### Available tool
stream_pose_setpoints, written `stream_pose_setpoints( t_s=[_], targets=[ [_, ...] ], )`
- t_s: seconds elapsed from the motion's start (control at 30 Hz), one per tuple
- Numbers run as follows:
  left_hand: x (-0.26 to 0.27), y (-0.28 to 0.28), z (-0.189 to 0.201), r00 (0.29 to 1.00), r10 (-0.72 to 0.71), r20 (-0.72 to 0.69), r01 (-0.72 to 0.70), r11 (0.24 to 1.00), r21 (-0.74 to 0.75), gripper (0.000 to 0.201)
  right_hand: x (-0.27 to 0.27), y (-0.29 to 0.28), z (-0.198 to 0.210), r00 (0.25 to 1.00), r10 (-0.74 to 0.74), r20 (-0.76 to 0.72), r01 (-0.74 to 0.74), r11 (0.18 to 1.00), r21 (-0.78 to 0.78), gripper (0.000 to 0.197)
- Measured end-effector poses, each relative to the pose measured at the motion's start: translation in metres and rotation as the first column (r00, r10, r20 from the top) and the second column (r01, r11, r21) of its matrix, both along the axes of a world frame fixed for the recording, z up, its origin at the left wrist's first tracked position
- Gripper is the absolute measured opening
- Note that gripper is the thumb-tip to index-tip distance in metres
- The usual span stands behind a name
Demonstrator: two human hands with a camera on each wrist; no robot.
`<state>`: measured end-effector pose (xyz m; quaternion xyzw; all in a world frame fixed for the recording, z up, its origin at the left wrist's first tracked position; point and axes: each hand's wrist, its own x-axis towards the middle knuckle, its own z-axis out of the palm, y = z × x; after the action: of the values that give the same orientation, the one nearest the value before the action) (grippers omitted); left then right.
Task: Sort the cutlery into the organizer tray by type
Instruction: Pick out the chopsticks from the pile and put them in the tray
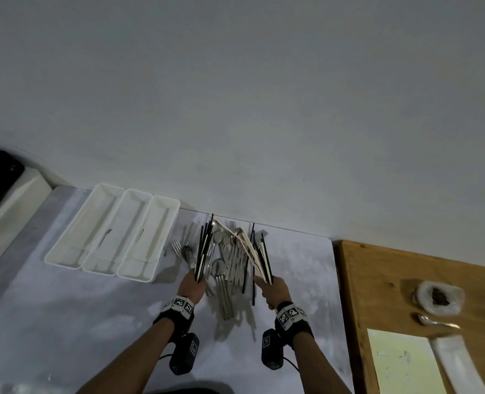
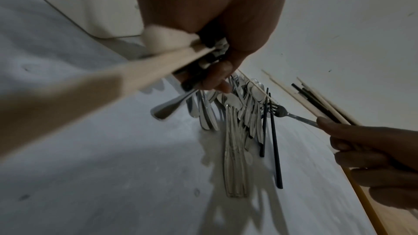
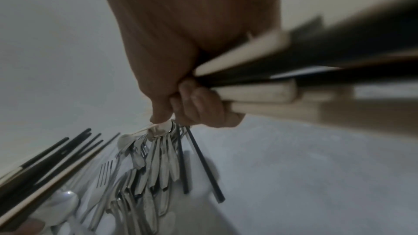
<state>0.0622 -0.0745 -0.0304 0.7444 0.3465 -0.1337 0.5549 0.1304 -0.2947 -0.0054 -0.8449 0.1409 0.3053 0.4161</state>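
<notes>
A white organizer tray [image 1: 113, 231] with three long compartments lies at the left by the wall. Right of it a pile of silver forks, spoons and knives [image 1: 230, 265] is heaped on the grey table. My left hand [image 1: 196, 284] grips a bundle of black and cream chopsticks [image 1: 204, 248] at the pile's left edge; a silver handle [image 2: 172, 106] sticks out below its fingers. My right hand [image 1: 272, 288] grips another bundle of chopsticks [image 1: 261, 257] and a fork [image 2: 291, 113] at the pile's right. Two black chopsticks [image 1: 248, 280] lie loose between the hands.
The wall runs close behind the tray and the pile. A wooden table [image 1: 377, 268] adjoins on the right and carries a plastic-wrapped item [image 1: 437, 298], a spoon [image 1: 434, 321] and a sheet of paper [image 1: 400, 362]. A white ledge [image 1: 11, 206] borders the left.
</notes>
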Motion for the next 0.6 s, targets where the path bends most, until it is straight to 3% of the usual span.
stream_pose_setpoints(
  t_s=[0.2,0.43,0.6],
  targets=[
    [0.006,-0.019,0.008,0.998,0.038,0.044,-0.038,0.999,0.018,0.020,0.009,-0.010,-0.002,1.000,0.002,0.010,-0.002,0.999,0.044,0.033],
    [0.007,-0.030,0.007,0.993,0.119,0.025,-0.119,0.993,-0.002,0.026,0.025,-0.015,-0.005,0.988,0.132,0.085,-0.128,0.990,-0.059,0.020],
    [0.005,-0.041,0.016,0.993,0.114,-0.021,-0.114,0.993,-0.005,0.019,0.030,-0.019,-0.011,0.988,0.144,0.063,-0.136,0.984,-0.114,0.033]
  ],
)
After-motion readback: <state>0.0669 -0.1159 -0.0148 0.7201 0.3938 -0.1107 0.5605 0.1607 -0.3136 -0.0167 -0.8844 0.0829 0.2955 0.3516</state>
